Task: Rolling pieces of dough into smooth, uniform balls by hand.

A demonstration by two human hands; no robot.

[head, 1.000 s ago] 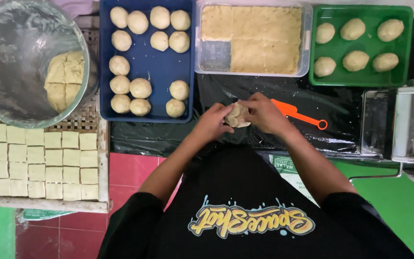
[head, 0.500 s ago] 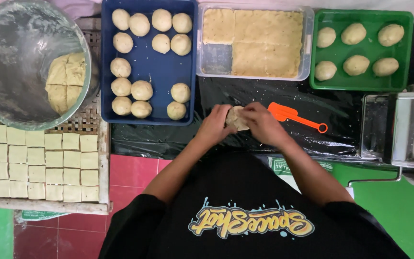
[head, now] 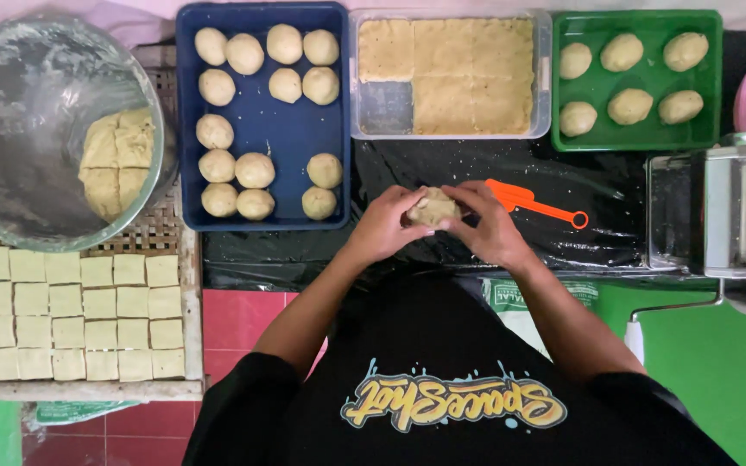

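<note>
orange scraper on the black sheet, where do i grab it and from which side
Take the orange scraper by its thin handle, the end with the ring, pointing toward the metal roller machine. Come from above on that right side: the handle lies flat and clear on the black sheet, while the broad blade end sits tucked beside the right hand holding the dough ball.

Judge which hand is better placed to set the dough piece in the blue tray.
Probably the left hand: it cups the dough piece with the right hand and lies nearer the blue tray.
</note>
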